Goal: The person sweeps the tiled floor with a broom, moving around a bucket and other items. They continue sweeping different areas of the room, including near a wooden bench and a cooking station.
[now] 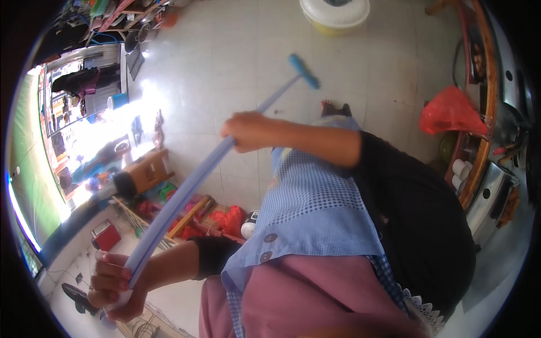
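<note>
Both my hands grip the pale blue-violet handle of a long floor-cleaning tool, which slants across the view. My left hand wraps around its near end at lower left. Farther along the shaft, my right hand is closed on it with the arm reaching across my body. The tool's narrow bright-blue head is at or just above the pale tiled floor, ahead of my foot. It is blurred, so I cannot tell whether it is a mop or a squeegee.
A white-lidded tub stands on the floor ahead. A wooden-edged counter with stoves runs along the right; a red plastic bag hangs there. At left are a cardboard box, red bags and a bright doorway.
</note>
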Tool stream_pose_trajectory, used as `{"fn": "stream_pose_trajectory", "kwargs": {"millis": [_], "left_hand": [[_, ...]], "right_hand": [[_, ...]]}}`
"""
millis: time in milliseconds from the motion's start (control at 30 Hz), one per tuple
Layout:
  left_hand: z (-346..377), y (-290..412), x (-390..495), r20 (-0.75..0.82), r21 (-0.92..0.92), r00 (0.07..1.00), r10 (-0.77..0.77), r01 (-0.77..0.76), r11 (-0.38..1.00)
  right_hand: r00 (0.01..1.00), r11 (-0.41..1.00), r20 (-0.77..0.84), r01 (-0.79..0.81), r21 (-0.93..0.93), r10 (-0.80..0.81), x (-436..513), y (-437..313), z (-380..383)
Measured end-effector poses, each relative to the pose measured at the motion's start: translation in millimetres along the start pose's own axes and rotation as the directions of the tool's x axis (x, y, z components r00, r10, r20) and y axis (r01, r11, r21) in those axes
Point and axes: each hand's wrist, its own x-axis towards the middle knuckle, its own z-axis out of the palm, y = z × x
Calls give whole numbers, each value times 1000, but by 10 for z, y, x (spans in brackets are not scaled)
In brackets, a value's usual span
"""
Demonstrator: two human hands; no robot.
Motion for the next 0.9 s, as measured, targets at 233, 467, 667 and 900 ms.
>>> {"fn": "stream_pose_trajectory", "kwargs": {"millis": [233,467,667,900], "left_hand": [[910,-1656,-1192,431,-134,612,-664,771,623],[1837,-2226,-1935,544,153,429,-721,794,588],[1446,-1876,-867,483,79,727,-488,520,851],[1413,-1381,-251,308,146,917,-253,217,965]], "right_hand": [[885,902,-275,-416,-111,375,-1764,1744,-634],[873,899,-317,-423,-114,371,-2536,3383,-618],[731,991,-669,-107,85,136,-784,2845,-186],[889,966,-444,203,158,-114,708,1545,-485]]}}
